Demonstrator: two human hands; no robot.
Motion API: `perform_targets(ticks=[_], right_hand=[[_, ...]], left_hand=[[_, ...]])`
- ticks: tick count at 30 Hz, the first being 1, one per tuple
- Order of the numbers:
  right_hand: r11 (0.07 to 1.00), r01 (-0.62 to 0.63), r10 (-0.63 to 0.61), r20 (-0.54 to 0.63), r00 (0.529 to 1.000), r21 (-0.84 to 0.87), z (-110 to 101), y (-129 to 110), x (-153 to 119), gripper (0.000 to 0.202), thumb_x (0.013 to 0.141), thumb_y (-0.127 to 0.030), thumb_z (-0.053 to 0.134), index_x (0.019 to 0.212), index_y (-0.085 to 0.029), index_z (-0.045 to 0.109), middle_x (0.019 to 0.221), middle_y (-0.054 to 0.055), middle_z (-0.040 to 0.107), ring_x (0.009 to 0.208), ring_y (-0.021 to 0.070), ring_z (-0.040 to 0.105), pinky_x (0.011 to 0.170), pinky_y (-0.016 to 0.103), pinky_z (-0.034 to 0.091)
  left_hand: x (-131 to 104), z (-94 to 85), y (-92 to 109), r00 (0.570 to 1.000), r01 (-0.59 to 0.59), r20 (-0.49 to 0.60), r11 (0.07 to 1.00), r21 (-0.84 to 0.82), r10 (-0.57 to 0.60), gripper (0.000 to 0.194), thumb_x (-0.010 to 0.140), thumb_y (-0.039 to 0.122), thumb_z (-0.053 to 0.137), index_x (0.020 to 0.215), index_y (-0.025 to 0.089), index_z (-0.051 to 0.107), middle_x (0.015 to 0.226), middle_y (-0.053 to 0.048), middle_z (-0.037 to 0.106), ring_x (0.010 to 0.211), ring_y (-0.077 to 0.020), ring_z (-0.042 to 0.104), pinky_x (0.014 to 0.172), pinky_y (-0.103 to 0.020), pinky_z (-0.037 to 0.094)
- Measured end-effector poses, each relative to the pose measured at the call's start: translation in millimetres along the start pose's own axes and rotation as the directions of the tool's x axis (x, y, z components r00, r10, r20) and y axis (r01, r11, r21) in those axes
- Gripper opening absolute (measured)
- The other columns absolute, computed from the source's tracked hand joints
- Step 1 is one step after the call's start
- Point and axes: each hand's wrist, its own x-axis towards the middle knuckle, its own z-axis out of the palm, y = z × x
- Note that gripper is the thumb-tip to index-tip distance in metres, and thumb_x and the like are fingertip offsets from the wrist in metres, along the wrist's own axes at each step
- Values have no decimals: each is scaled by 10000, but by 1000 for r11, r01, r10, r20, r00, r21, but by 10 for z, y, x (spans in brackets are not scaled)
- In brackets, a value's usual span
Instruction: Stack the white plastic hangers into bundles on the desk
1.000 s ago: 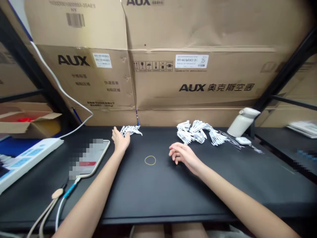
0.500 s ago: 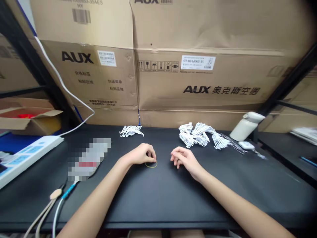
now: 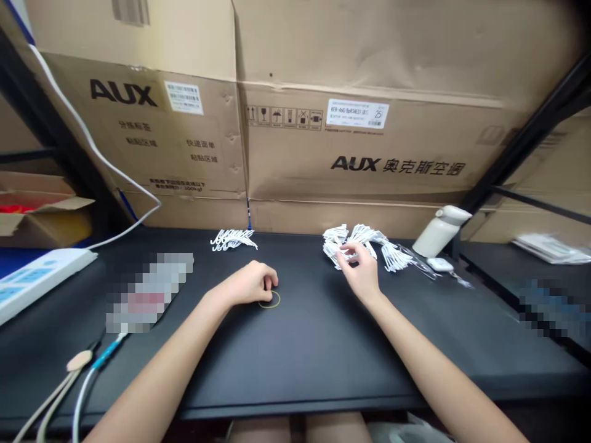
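Note:
My left hand (image 3: 252,283) is low over the black table, fingers curled and thumb pinched in. At its fingertips a thin yellow rubber band (image 3: 279,301) forms a loop by the tabletop. Farther forward, my right hand (image 3: 362,271) reaches to the near side of a pile of white hooks (image 3: 365,234), thumb and index finger apart. Its fingertips overlap the pile, and whether they touch a hook cannot be made out. A smaller group of white hooks (image 3: 233,239) lies at the back, left of centre.
Cardboard boxes (image 3: 286,147) stand along the back. To the right are a white bottle (image 3: 441,232) and a small white device (image 3: 440,264). A power strip (image 3: 44,277), a blurred-out object with a cable (image 3: 87,381) and an open carton (image 3: 50,215) occupy the left.
My right hand has moved forward from mid-table to the pile of white hooks. My left hand stays at the rubber band. The whole view has shifted slightly.

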Motion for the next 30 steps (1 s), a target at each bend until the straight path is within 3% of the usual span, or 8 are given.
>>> perform_targets(ticks=[3, 6, 13, 18, 22, 24, 27, 30], right_hand=[[952, 177, -150, 124, 981, -248, -24, 175, 53, 423, 765, -312, 637, 1157, -172, 558, 1137, 139, 607, 1044, 295, 538, 943, 470, 429], [895, 241, -170, 213, 962, -376, 36, 219, 43, 490, 774, -249, 598, 1249, -157, 521, 1165, 138, 604, 1082, 314, 504, 963, 477, 414], [822, 227, -161, 168, 972, -522, 82, 115, -11, 485, 761, -223, 584, 1235, -137, 536, 1146, 139, 605, 1039, 303, 515, 902, 449, 422], [775, 268, -161, 231, 959, -572, 79, 94, -78, 386, 763, -246, 623, 1137, -154, 599, 1040, 108, 684, 918, 312, 499, 859, 496, 385], [820, 358, -243, 294, 924, -446, 123, 34, -119, 290, 781, -181, 597, 1070, -190, 609, 1044, 85, 673, 1023, 308, 501, 963, 504, 354], [882, 362, -262, 324, 909, -303, 148, -8, -140, 299, 785, -158, 577, 1081, -191, 596, 1062, 96, 653, 1019, 290, 535, 918, 458, 422], [952, 300, -265, 314, 912, -66, 173, -69, -172, 271, 771, -171, 584, 1041, -193, 597, 1037, 95, 630, 944, 244, 602, 844, 388, 493], [967, 244, -253, 240, 937, 68, 173, -130, -191, 206, 745, -190, 623, 951, -190, 616, 957, 77, 639, 877, 221, 637, 827, 368, 506]], left_hand=[[-30, -60, 16, 988, 29, 157, 981, -192, 1, 251, 572, 142, 579, 793, 170, 694, 654, -7, 672, 562, -152, 603, 536, -237, 442], [-57, -125, -5, 940, 95, 339, 932, -349, 31, 308, 578, 140, 589, 871, 162, 684, 681, -2, 671, 532, -122, 567, 508, -223, 437], [-52, -163, -100, 893, 170, 448, 896, -409, 35, 453, 650, 310, 742, 1062, 161, 625, 731, -6, 658, 549, -101, 538, 500, -207, 439], [-39, -132, -108, 957, 119, 289, 856, -504, 37, 527, 730, 468, 696, 1153, 179, 573, 722, 2, 622, 565, -102, 522, 486, -201, 431], [10, -65, -161, 973, 153, 225, 890, -430, -58, 473, 732, 495, 672, 1047, 146, 624, 673, -7, 608, 536, -115, 530, 466, -218, 452], [46, -39, -201, 989, 145, 46, 891, -430, -138, 434, 734, 495, 653, 979, 136, 642, 688, -21, 610, 560, -129, 552, 455, -220, 461], [84, -29, -250, 948, 177, -174, 894, -411, -268, 403, 747, 489, 608, 926, 132, 662, 661, -29, 610, 551, -137, 551, 418, -214, 440], [80, -42, -250, 952, 235, -95, 890, -390, -292, 345, 715, 458, 633, 802, 129, 689, 645, -40, 637, 490, -116, 511, 404, -215, 421]])
